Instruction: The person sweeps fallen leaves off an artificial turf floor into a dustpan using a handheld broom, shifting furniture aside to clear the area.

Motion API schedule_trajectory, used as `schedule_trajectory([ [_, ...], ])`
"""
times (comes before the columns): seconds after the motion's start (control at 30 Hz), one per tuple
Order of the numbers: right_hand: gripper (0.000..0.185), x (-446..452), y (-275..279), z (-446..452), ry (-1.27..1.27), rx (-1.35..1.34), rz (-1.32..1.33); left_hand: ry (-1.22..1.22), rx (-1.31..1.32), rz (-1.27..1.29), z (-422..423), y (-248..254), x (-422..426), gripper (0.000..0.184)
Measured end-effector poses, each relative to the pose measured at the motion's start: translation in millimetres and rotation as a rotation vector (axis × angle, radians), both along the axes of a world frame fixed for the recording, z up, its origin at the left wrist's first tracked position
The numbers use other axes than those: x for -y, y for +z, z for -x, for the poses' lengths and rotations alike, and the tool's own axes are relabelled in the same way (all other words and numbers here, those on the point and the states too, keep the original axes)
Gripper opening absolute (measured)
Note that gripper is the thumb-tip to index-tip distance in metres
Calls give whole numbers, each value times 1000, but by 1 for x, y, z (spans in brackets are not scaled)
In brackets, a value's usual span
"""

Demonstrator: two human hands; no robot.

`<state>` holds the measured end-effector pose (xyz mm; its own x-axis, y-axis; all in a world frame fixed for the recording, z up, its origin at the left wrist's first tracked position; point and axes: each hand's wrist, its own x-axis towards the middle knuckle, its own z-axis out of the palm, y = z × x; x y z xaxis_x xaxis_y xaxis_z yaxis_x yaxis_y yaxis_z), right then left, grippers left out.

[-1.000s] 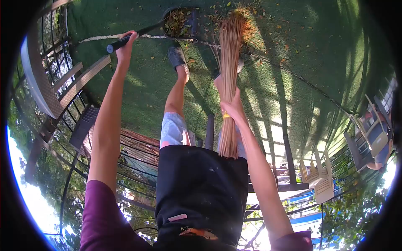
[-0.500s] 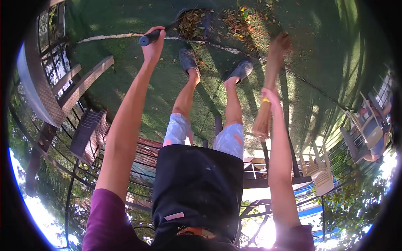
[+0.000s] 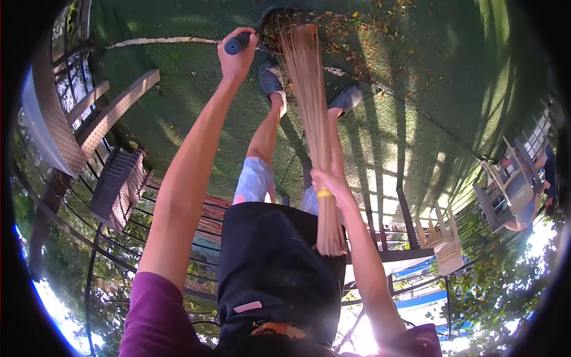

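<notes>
**Sun and shadow stripe a green turf floor [image 3: 208,113] as a stick broom [image 3: 310,113] meets a leaf-strewn patch**

Railings, trees and glaring daylight ring the turf, where a person in a black apron-like garment [image 3: 276,256] stands facing a pale line on the ground. Beige plastic chairs [image 3: 449,253] stand off to the right; beyond them another person [image 3: 523,219], partly hidden, appears near the edge of view.

The broom runs from the wearer's waist toward the ground, its brushing end overlapping a dark dustpan [image 3: 263,18] ahead of the feet; whether the tips touch it cannot be told. The right hand [image 3: 331,185] is wrapped firmly around the bundle near its cut end, a hold that probably leaves the long sticks free to reach the ground without much stooping.

The left hand [image 3: 236,58] curls tightly around a black handle [image 3: 235,45], which points almost end-on at the camera, apparently to steady the pan beside the left clog [image 3: 272,80].

A yellow band [image 3: 324,193] circles the sticks beside the right hand, presumably binding them together. Smallest of all, dry leaves [image 3: 389,30] lie scattered to the right of the pan.
</notes>
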<state>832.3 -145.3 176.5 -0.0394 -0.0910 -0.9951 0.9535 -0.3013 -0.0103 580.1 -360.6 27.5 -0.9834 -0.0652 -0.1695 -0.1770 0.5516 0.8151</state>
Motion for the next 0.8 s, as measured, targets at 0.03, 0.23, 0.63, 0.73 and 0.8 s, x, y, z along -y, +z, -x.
schedule_trajectory([
  [0.03,95,-19,20,-1,18,19,-24,-4,-20,18,-1,-3,2,13],
  [0.23,98,-145,62,5,123,41,-340,198,42,-127,-8,10,15,12],
  [0.63,60,-129,-151,82,247,-271,-239,130,14,-83,-20,-7,57,10],
  [0.73,74,-17,-141,64,404,-264,-170,109,-59,-68,-22,-9,48,9],
  [0.8,80,47,-112,56,368,-269,-54,125,-50,-91,-22,-5,45,9],
])
